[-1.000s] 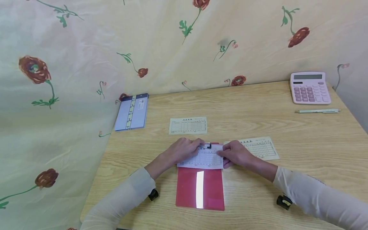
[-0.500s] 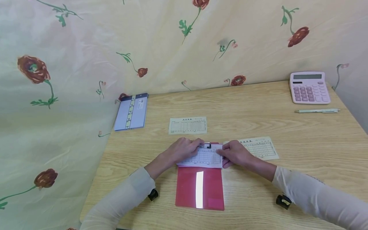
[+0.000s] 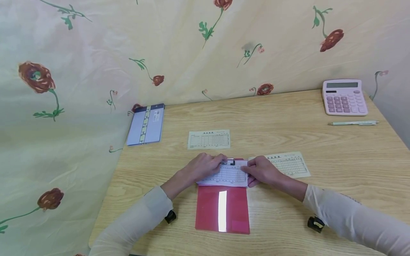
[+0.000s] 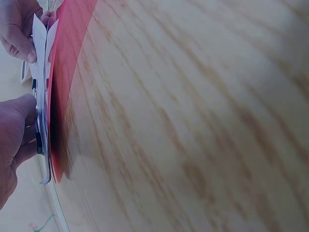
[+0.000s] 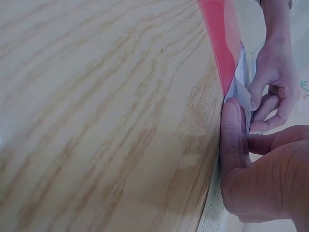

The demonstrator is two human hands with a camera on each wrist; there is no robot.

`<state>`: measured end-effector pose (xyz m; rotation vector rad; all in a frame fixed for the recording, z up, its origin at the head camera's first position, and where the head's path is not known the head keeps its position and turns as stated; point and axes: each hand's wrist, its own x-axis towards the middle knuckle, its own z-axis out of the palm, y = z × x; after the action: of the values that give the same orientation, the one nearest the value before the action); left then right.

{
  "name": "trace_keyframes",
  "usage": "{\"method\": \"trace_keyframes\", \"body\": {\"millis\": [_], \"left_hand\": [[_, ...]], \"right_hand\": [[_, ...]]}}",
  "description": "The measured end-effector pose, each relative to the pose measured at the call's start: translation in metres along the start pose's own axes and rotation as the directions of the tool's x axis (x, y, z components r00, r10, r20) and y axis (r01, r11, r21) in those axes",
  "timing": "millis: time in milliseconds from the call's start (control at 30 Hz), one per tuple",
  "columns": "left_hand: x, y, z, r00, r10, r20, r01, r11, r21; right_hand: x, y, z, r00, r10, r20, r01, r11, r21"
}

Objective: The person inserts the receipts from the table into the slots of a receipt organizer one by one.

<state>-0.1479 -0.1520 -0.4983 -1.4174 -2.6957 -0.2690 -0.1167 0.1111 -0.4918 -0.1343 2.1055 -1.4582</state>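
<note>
A red clipboard (image 3: 222, 209) lies on the wooden table, with printed form slips (image 3: 232, 174) across its upper part. My left hand (image 3: 206, 166) is at the top of the board, its thumb and fingers gripping the metal clip (image 3: 231, 162). At the slips' right edge, my right hand (image 3: 263, 170) pinches the paper between thumb and fingers. The left wrist view shows the slips (image 4: 41, 48) fanned slightly apart above the red board (image 4: 72, 29). In the right wrist view, the right fingers (image 5: 231, 130) lie along the slips' edge.
One loose form (image 3: 209, 139) lies beyond the left hand; another form (image 3: 289, 165) sits partly under the right hand. Bluish-white stationery with a patterned band (image 3: 146, 125) is at the back left. A pink calculator (image 3: 345, 97) and a pen (image 3: 353, 123) lie at the back right.
The slips' lower edge has shifted slightly and now lies a little higher on the board. Both hands stay in nearly the same places.
</note>
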Motion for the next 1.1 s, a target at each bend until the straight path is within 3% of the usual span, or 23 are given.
{"method": "trace_keyframes", "body": {"millis": [800, 1100], "left_hand": [[-0.0015, -0.0014, 0.0042, 0.999, 0.016, -0.045, -0.018, 0.999, -0.036], [-0.0005, 0.0015, 0.0014, 0.998, -0.068, 0.015, 0.069, 0.996, -0.062]], "right_hand": [[0.0009, 0.0026, -0.0013, 0.999, -0.04, 0.016, 0.04, 0.999, 0.012], [0.0014, -0.0022, -0.0053, 0.998, -0.001, 0.062, -0.003, 0.998, 0.056]]}}
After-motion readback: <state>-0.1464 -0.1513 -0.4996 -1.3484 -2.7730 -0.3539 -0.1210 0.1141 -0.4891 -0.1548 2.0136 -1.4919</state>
